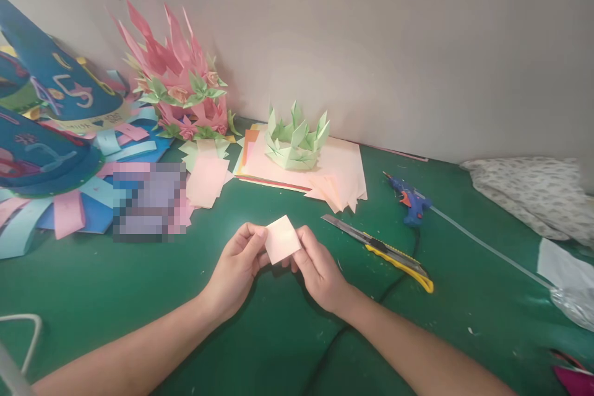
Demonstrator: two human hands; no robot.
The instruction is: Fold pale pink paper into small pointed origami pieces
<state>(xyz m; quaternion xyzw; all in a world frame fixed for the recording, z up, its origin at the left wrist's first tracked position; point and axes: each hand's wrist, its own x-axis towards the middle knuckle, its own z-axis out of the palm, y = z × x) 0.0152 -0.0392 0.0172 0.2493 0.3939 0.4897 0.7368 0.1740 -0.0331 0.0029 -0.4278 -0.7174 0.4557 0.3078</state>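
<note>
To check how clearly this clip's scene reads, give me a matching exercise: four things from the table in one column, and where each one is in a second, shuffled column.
Things
1. pink paper square
2. utility knife
3. glue gun
4. green paper crown

Places
A. on the green table, beyond the utility knife, towards the wall
B. pinched between the left hand and the right hand
C. on the stack of pink sheets
D. lying just right of the right hand

Pairs: 1-B, 2-D, 3-A, 4-C
</note>
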